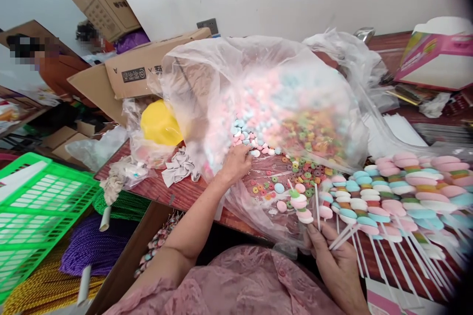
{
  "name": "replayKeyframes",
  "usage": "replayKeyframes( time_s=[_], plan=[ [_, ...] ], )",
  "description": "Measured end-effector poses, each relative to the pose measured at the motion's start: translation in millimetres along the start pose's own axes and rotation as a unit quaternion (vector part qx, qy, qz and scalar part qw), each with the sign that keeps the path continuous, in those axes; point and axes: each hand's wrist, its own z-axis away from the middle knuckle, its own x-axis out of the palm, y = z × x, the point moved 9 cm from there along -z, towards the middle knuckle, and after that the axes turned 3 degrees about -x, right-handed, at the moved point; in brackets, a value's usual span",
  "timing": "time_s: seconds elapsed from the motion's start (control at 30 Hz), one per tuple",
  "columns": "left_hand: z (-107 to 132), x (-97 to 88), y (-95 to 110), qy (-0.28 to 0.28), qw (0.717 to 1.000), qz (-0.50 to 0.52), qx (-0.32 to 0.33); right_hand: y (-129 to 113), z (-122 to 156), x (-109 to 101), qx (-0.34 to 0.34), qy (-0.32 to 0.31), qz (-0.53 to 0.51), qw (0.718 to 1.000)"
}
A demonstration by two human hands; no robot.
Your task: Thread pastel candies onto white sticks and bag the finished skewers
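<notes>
R hand [327,246] was low by the finished pile, thumb and fingers pinching the base of a part-filled white stick threaded w/ pink, white and green candy pieces [301,203]; a bare white stick [317,206] stood up just beside it. L hand [238,161] reached into the loose flat round pink, blue and white candies [264,147] at the mouth of a big clear plastic bag [186,66]. Its fingers were bent down onto them, but from that angle I couldn't tell if they'd pinched one.

Progress, my guess: well along, not done. A thick stack of full pink, blue and white candy skewers [369,199] lay on the R of the dark red wood-grain table [190,189]. The one in hand looked short by comparison, and plenty of loose candies plus small multicoloured candy rings [306,170] were left over.

Writing: the brown cardboard carton [136,61] behind had a dark printed label w/ Chinese characters, approx. same on the upper tan carton [98,2]; couldn't make out the words. Lettering on the pink-and-white box [436,56], far R, was too blurred for a brand.
</notes>
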Motion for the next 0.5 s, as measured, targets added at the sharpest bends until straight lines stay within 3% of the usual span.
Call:
replayKeyframes(
  time_s=[0.13, 0.27, 0.5],
  plan=[
    [-19, 15.3, 11, -0.027, 0.999, -0.006, 0.034, -2, 0, -3, 0.002, 0.006, -0.003, 1.0],
    [-22, 26.1, 16, -0.038, 0.998, 0.001, 0.058, -9, 0, 1, -0.01, 0.009, 0.003, 1.0],
    [-18, 20.4, 14, -0.016, 0.997, 0.062, 0.036, -12, 1, 11, -0.05, -0.018, 0.028, 0.998]
  ],
)
